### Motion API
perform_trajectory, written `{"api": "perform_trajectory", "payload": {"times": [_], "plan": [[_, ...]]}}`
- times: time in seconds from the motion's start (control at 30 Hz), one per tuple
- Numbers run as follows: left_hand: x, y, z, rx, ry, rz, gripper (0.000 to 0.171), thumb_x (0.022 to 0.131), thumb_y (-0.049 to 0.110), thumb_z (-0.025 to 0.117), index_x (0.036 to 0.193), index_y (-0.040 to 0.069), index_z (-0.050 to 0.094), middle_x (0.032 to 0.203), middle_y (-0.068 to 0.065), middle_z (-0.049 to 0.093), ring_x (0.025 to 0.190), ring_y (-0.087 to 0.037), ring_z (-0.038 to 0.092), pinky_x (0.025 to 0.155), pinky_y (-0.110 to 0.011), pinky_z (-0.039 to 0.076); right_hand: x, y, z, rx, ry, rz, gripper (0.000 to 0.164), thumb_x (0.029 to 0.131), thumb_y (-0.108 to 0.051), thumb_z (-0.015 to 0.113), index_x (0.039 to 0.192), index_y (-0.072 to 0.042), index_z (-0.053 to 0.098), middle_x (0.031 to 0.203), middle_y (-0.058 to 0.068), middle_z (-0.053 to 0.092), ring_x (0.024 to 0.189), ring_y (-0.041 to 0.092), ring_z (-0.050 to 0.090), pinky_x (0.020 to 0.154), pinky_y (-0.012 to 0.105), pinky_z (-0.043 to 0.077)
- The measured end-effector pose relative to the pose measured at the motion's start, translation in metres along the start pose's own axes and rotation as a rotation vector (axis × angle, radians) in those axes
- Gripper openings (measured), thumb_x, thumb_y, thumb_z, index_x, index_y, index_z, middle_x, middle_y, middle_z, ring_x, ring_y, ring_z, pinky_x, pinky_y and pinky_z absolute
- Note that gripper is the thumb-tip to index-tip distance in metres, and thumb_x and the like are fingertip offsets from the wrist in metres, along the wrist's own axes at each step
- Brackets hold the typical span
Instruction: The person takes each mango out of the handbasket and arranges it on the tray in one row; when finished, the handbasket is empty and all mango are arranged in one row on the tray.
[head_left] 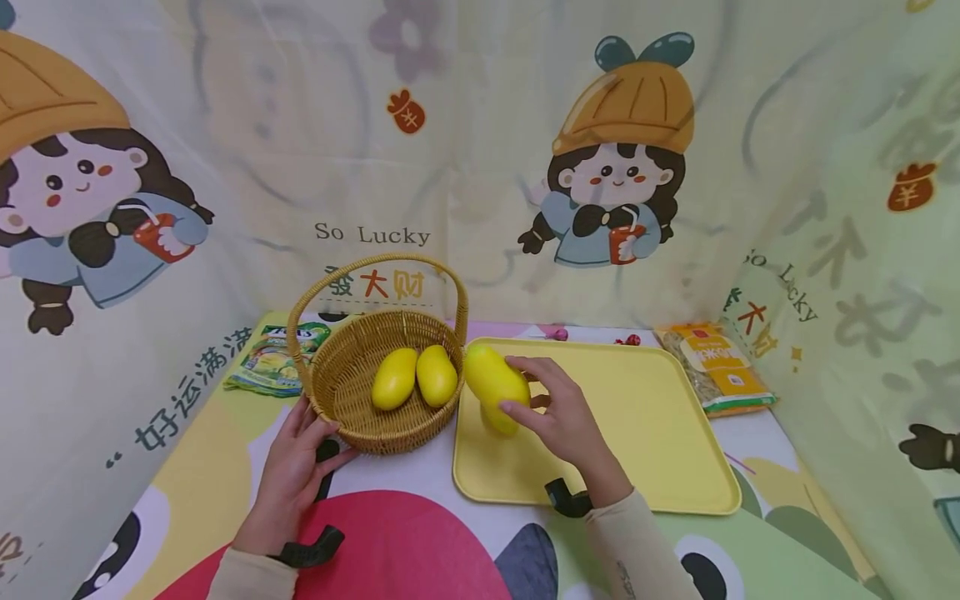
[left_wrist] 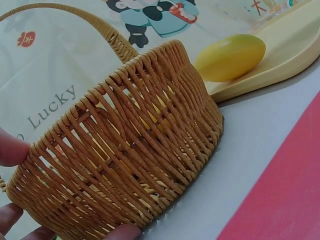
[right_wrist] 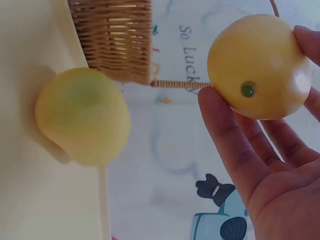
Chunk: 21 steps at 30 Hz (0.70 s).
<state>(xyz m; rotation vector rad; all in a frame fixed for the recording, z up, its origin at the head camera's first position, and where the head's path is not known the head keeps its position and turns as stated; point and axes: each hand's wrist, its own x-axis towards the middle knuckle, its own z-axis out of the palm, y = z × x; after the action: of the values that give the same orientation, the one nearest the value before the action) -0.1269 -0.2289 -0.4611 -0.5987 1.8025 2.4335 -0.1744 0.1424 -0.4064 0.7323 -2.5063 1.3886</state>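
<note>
My right hand (head_left: 561, 421) grips a yellow mango (head_left: 491, 372) between thumb and fingers, above the left part of the yellow tray (head_left: 615, 433). Below it, partly hidden in the head view, a second mango (right_wrist: 82, 120) rests on the tray. Two more mangoes (head_left: 393, 379) lie side by side in the woven basket (head_left: 375, 439), which has a tall arched handle. My left hand (head_left: 288, 467) holds the basket's front left side, thumb at the rim and fingers against the outer wall. The basket leans slightly in the left wrist view, though that camera is itself tilted.
A green packet (head_left: 273, 362) lies behind the basket to the left. To the tray's right is an orange and clear food bag (head_left: 716, 367). Small wrapped sweets (head_left: 632, 340) sit behind the tray. Printed cloth walls (head_left: 480, 167) enclose the table.
</note>
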Motion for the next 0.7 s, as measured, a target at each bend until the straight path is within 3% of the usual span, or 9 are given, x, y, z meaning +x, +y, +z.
{"api": "perform_trajectory", "payload": {"times": [0.37, 0.47, 0.6, 0.7], "plan": [[-0.001, 0.001, 0.002, 0.0, -0.004, -0.003, 0.084, 0.109, 0.008, 0.046, 0.168, 0.047, 0.0, 0.18, 0.007, -0.001, 0.162, -0.03, 0.023, 0.106, -0.064, 0.049, 0.001, 0.022, -0.014, -0.018, 0.074, 0.115, 0.061, 0.093, -0.028, 0.082, 0.15, -0.023, 0.061, 0.134, 0.007, 0.065, 0.115, 0.029, 0.065, 0.078, 0.028, 0.064], [-0.001, 0.002, 0.002, 0.002, -0.004, -0.003, 0.084, 0.109, 0.008, 0.046, 0.168, 0.047, 0.001, 0.18, 0.007, -0.001, 0.162, -0.031, 0.023, 0.106, -0.064, 0.049, 0.002, 0.026, -0.017, -0.032, 0.075, 0.145, 0.06, 0.095, -0.029, 0.08, 0.151, -0.023, 0.06, 0.135, 0.007, 0.065, 0.115, 0.03, 0.066, 0.081, 0.033, 0.065], [-0.001, 0.002, 0.001, -0.001, 0.003, -0.008, 0.084, 0.109, 0.008, 0.046, 0.168, 0.048, 0.001, 0.18, 0.007, -0.001, 0.162, -0.03, 0.023, 0.106, -0.065, 0.049, 0.005, 0.03, -0.019, -0.031, 0.057, 0.159, 0.059, 0.097, -0.03, 0.077, 0.152, -0.021, 0.059, 0.136, 0.01, 0.066, 0.116, 0.033, 0.066, 0.093, 0.051, 0.062], [-0.001, 0.002, 0.001, 0.0, 0.003, -0.013, 0.084, 0.109, 0.008, 0.046, 0.168, 0.048, 0.001, 0.18, 0.007, -0.001, 0.162, -0.029, 0.023, 0.106, -0.065, 0.049, 0.005, 0.033, -0.019, -0.026, 0.051, 0.188, 0.059, 0.097, -0.03, 0.077, 0.152, -0.019, 0.058, 0.139, 0.012, 0.065, 0.117, 0.034, 0.067, 0.095, 0.054, 0.061]]}}
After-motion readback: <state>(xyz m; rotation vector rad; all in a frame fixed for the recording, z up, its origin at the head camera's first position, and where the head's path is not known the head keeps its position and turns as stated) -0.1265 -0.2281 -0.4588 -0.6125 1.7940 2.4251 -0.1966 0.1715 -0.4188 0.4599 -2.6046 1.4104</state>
